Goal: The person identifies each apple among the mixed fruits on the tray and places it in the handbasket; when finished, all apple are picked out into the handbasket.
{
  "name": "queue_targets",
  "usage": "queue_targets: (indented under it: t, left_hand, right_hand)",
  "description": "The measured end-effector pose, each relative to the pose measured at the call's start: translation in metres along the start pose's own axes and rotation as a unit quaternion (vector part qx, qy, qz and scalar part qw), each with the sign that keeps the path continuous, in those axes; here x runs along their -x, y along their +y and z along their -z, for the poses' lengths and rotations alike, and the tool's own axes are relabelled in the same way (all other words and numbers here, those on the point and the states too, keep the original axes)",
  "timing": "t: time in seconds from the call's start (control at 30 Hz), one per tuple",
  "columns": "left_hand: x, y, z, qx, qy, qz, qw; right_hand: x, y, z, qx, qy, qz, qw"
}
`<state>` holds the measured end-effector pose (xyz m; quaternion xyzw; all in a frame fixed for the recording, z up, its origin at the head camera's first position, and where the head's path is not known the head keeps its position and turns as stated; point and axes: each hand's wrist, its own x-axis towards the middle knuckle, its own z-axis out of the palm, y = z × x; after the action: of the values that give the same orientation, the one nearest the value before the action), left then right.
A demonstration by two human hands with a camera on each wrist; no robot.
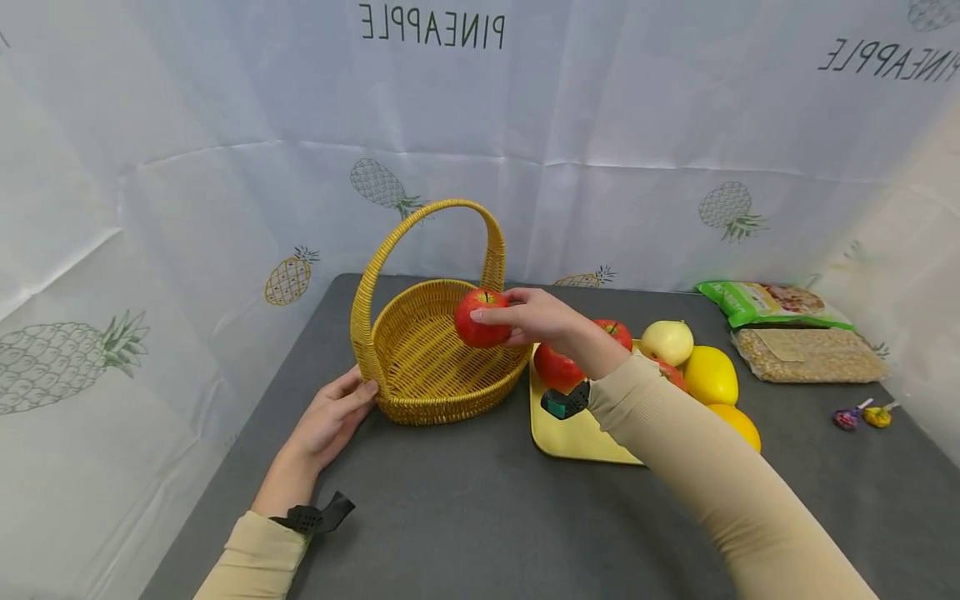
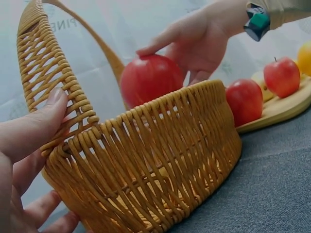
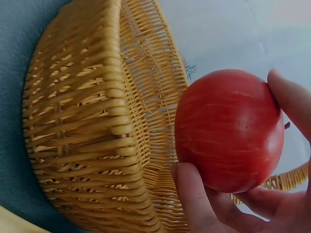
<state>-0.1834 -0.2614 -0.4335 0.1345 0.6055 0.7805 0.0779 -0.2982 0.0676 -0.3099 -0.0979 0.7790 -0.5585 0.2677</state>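
Note:
A red apple (image 1: 482, 318) is held over the right part of the wicker basket (image 1: 450, 408) by my right hand (image 1: 543, 318). In the right wrist view, thumb and fingers spread around the apple (image 3: 228, 131), just above the rim. My left hand (image 1: 333, 417) holds the basket's left side, its thumb (image 2: 53, 104) against the base of the tall handle (image 1: 365, 308). Its other fingers lie along the outer wall, partly hidden. The basket's woven bottom shows bare in the head view.
Right of the basket, a yellow tray (image 1: 577, 442) bears several fruits, including a red apple (image 1: 557, 369), a pale round fruit (image 1: 667, 342) and a yellow fruit (image 1: 711, 375). Farther right lie a green packet (image 1: 772, 304), a clear bag of grains (image 1: 810, 356) and two lollipops (image 1: 847, 418).

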Motion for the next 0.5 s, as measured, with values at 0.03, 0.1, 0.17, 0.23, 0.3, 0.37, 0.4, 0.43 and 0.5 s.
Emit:
queue_targets:
  t: [0.03,0.1,0.17,0.23,0.3,0.37,0.4,0.43,0.5]
  left_hand:
    - [0.0,0.0,0.0,-0.001,0.0,-0.001,1.0]
    - [0.0,0.0,0.001,-0.002,-0.001,-0.003,1.0]
    - [0.0,0.0,0.002,-0.004,-0.003,-0.006,1.0]
    - [0.0,0.0,0.001,-0.008,-0.002,-0.007,0.9999]
    - [0.001,0.0,0.001,-0.011,-0.003,-0.005,0.9999]
    - [0.001,0.0,0.001,-0.014,-0.004,-0.003,0.9999]
    - [0.002,0.0,0.001,-0.014,-0.004,-0.003,0.9999]
    - [0.002,0.0,0.001,-0.014,-0.004,-0.003,0.9999]
    - [0.002,0.0,0.001,-0.013,-0.004,-0.006,0.9999]
  right_hand:
    - [-0.003,-0.001,0.0,0.006,-0.001,-0.006,1.0]
    - [-0.008,-0.004,0.0,0.012,-0.004,-0.015,1.0]
    - [-0.013,-0.008,0.001,0.014,-0.006,-0.022,1.0]
    - [-0.018,-0.011,0.002,0.009,-0.009,-0.029,1.0]
    - [-0.022,-0.012,0.002,0.009,-0.01,-0.034,0.999]
    - [-0.025,-0.012,0.001,0.007,-0.009,-0.038,0.999]
    - [-0.027,-0.012,0.0,0.01,-0.01,-0.039,0.999]
    - [-0.028,-0.012,-0.001,0.014,-0.009,-0.038,0.999]
    - [-0.031,-0.011,-0.002,0.014,-0.007,-0.036,0.999]
